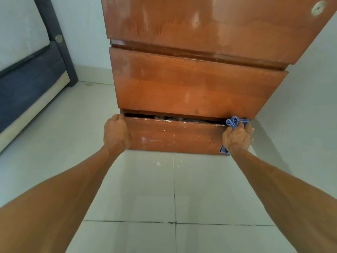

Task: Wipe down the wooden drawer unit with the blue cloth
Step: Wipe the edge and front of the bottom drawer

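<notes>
The wooden drawer unit [191,84] stands in front of me, reddish brown, with three drawer fronts in view. The bottom drawer [175,136] is pulled out a little, and a dark gap shows crumpled stuff inside. My left hand [115,131] grips the drawer's top left corner. My right hand [238,136] presses the bunched blue cloth [234,122] against the drawer's right end, near its top corner. A tail of the cloth hangs below my wrist.
A bed with a dark mattress edge [27,84] and a dark post [58,39] stands at the left. A pale wall [310,110] runs close along the unit's right side. The floor [164,189] is pale tile. A round lock [318,8] sits on the top drawer.
</notes>
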